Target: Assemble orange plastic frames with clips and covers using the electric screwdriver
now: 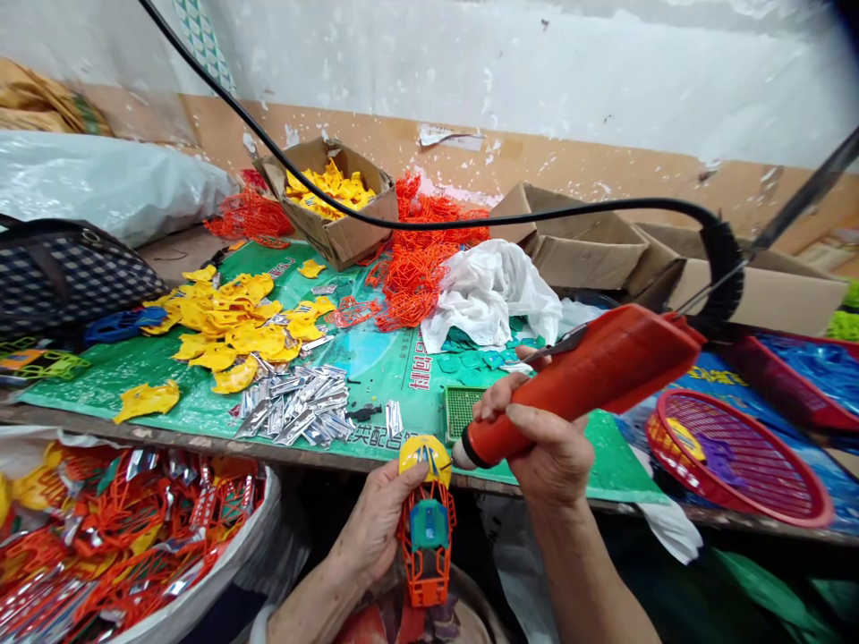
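My left hand (376, 519) is closed around a toy car body (429, 586) with an orange frame, a green insert (429, 523) and a yellow front cover (416, 450). My right hand (550, 452) grips a red electric screwdriver (597, 376), tilted down to the left. Its tip is at the right side of the yellow cover; whether it touches a screw is too small to make out. Beyond my hands lie a heap of silver strips (301, 407), a pile of yellow covers (234, 317) and a small green basket (460, 411).
A black cable (470, 224) arches across the view to the screwdriver. Orange frames (422, 241) and white cloth (493, 291) lie behind, near a cardboard box (355, 237) of yellow parts. A full sack (261, 528) stands at lower left. A red basket (771, 465) sits right.
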Demonstrator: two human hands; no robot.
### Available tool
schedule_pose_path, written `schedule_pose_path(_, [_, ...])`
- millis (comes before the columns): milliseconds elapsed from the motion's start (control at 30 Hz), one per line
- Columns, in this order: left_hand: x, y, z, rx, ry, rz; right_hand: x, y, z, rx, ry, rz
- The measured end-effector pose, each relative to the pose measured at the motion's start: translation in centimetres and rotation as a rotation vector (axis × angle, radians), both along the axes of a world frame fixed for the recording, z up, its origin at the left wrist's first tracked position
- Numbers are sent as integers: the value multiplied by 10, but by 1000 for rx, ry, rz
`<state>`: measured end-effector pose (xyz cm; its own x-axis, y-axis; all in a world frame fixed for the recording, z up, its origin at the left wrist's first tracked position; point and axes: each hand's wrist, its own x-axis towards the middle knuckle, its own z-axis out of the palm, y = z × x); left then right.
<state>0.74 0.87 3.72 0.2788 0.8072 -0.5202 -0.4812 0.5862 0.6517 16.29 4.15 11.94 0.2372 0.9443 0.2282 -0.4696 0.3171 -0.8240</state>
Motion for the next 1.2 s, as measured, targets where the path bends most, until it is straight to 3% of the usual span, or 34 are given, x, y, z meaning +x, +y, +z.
schedule_pose_path(467, [1, -1, 1, -10, 33, 4, -4, -6, -1, -28, -63, -40])
schedule_pose_path(867, [11, -4, 2, -38, 80, 69, -13, -23, -17, -23, -323, -124])
schedule_pose_path(1200, [9, -6, -2, -52, 77, 30, -18, -22, -15, -86, -316, -110])
